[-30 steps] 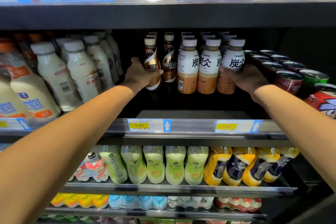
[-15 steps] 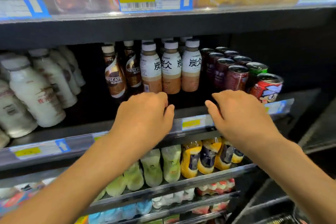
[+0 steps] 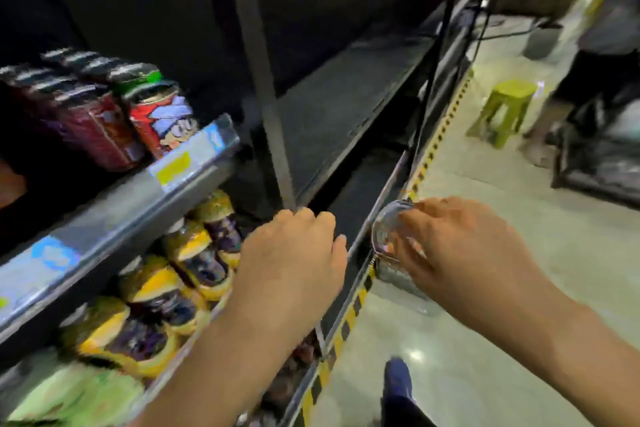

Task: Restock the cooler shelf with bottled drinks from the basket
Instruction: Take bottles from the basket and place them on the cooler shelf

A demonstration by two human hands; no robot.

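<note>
My left hand (image 3: 294, 263) hovers in front of the cooler's lower shelves with loosely curled fingers and holds nothing. My right hand (image 3: 460, 246) hangs over the floor to the right, fingers relaxed and empty. Just behind its fingertips stands a blurred grey wire basket (image 3: 388, 239) on the floor by the cooler's base; its contents cannot be made out. The cooler shelf rail (image 3: 138, 198) with price tags runs across the left, with red cans (image 3: 159, 114) on it. Yellow and purple bottles (image 3: 201, 260) lie on the shelf below.
Pale green bottles (image 3: 69, 395) fill the bottom left. Dark bare shelving (image 3: 346, 107) stands to the right of the cooler. Black and yellow tape (image 3: 349, 319) edges the base. A green stool (image 3: 505, 107) and a person (image 3: 602, 73) are farther down the aisle. My blue shoe (image 3: 398, 381) is below.
My view has swung right and down, away from the coffee bottles. Both hands have drawn back from the shelf rail and now hang lower, the right one near the basket.
</note>
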